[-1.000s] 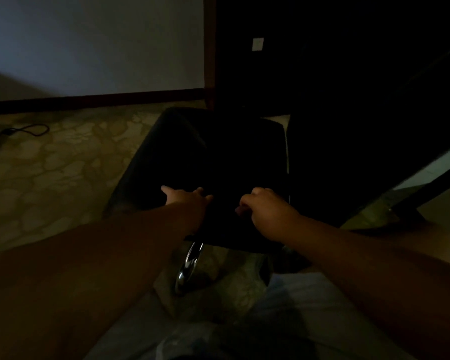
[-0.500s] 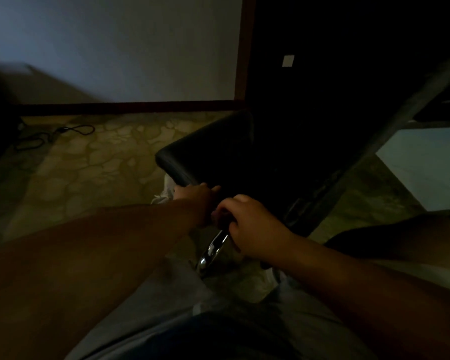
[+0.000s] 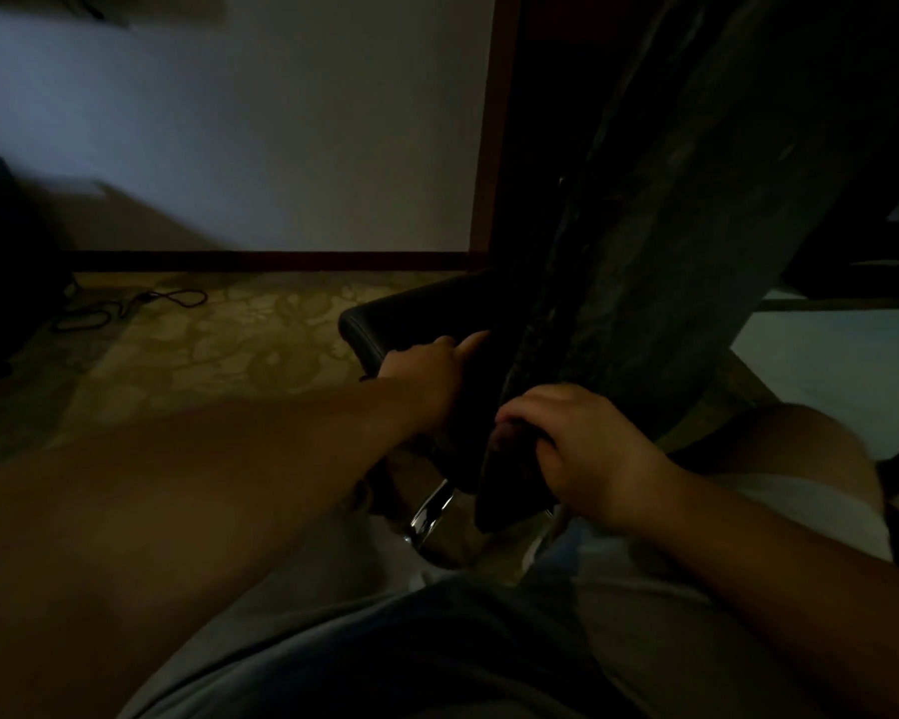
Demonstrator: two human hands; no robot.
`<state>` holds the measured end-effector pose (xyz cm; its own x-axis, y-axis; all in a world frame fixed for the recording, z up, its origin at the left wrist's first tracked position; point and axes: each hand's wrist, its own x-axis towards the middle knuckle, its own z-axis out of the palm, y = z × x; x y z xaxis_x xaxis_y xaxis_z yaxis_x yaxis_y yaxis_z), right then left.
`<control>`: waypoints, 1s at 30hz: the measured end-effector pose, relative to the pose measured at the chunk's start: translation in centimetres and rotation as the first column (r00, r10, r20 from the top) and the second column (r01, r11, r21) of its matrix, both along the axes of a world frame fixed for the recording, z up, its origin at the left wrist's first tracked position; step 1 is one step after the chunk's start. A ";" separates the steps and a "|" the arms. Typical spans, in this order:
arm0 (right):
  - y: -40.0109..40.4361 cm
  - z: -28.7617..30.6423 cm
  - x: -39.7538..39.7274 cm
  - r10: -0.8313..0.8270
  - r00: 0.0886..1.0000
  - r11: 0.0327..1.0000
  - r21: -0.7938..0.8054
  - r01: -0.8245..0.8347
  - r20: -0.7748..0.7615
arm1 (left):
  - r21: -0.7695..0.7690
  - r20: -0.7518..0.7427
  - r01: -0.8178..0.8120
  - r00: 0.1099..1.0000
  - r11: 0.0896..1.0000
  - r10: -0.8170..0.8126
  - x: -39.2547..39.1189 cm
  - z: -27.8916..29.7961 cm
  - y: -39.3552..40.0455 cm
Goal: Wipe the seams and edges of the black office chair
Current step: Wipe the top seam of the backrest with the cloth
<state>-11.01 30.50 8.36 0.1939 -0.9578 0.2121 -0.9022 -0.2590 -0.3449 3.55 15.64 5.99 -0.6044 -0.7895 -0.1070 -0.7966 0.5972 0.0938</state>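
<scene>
Head view, very dim, so detail is limited. Black office chair [image 3: 437, 313] sits centre frame on the patterned floor [image 3: 203, 345], close in front of the person's knees, apparently tipped or turned so a padded edge faces the camera; exact pose hard to confirm in this light

Left hand [image 3: 432, 371] rests on the near rounded edge of the cushion, fingers extended forward along the surface, index pointing up-right toward the dark panel [image 3: 670, 251]. Looks like a bracing hold to stop the chair swivelling, not a grip

Right hand [image 3: 587, 448] is curled tight around a dark wad at the chair's lower edge. Probably the wiping cloth, but it's black on black, can't tell cloth from upholstery. Thumb side faces left, knuckles up

Chrome chair base [image 3: 429, 511] shows below and between the two hands, angled down-left, catching the only highlight

Orientation: visible cushion edge runs from lower centre up-left to the rounded corner, so its long axis reads roughly diagonal, near end by the right hand, far corner pointing toward the wall [image 3: 281, 121]. Tall dark panel rises steeply up-right from the hands; likely the backrest, not certain

Judgement: right hand works the lower seam while left steadies. Cable [image 3: 141, 303] lies on the floor well apart, far left
</scene>
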 end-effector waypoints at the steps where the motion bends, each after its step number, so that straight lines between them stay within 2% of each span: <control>1: -0.4 0.1 0.1 -0.002 1.000 1.000 -0.027 0.003 0.014 | -0.014 -0.024 0.009 1.000 1.000 -0.010 0.0 0.3 0.0; 3: -1.2 -0.2 0.9 -0.020 0.999 0.998 -0.054 0.022 0.034 | -0.016 -0.093 0.012 0.996 1.000 -0.014 0.4 0.8 -0.2; 5: -1.7 -0.5 2.1 -0.036 0.998 0.998 -0.048 0.038 0.046 | 0.037 -0.224 0.009 0.975 0.999 0.000 1.2 1.1 -0.9; 9: -3.9 -0.4 4.3 0.060 0.996 0.998 -0.022 -0.058 0.073 | 0.129 -0.535 0.005 0.842 0.992 0.066 3.0 2.2 -1.8; 11: -5.3 -0.5 5.4 0.093 0.992 0.996 -0.016 -0.092 0.080 | 0.232 -0.685 -0.048 0.701 0.972 0.198 3.8 2.1 -1.9; 12: -5.7 -0.5 5.8 0.090 0.991 0.996 -0.019 -0.089 0.098 | 0.311 -0.749 -0.068 0.597 0.948 0.288 4.2 1.9 -1.9; 15: -5.4 0.1 5.2 0.016 0.977 1.000 -0.028 -0.010 0.214 | 0.479 -0.854 -0.099 0.177 0.872 0.489 6.3 0.4 -1.6; 16: -4.8 0.5 4.4 -0.044 0.965 0.998 -0.025 0.053 0.258 | 0.474 -0.866 -0.129 0.110 0.871 0.488 7.1 -0.3 -1.3; 18: -3.2 1.7 2.3 -0.198 0.902 0.976 -0.007 0.218 0.384 | 0.395 -0.902 -0.124 0.136 0.910 0.410 7.8 -1.4 0.1; 20: -1.8 2.4 -0.4 -0.341 0.820 0.910 -0.059 0.411 0.459 | 0.351 -0.922 -0.059 0.150 0.935 0.356 7.2 -2.0 1.2; 22: -1.2 3.0 -3.1 -0.420 0.750 0.855 -0.055 0.516 0.510 | 0.338 -0.921 -0.120 0.160 0.933 0.354 5.8 -1.8 1.0; 25: -2.4 3.1 -5.7 -0.464 0.685 0.832 0.010 0.555 0.562 | 0.359 -0.899 -0.243 0.170 0.901 0.404 4.2 -1.5 -0.4; 30: -4.7 1.7 -5.9 -0.444 0.679 0.833 -0.010 0.553 0.584 | 0.356 -0.894 -0.328 0.153 0.875 0.421 3.6 -1.5 -3.6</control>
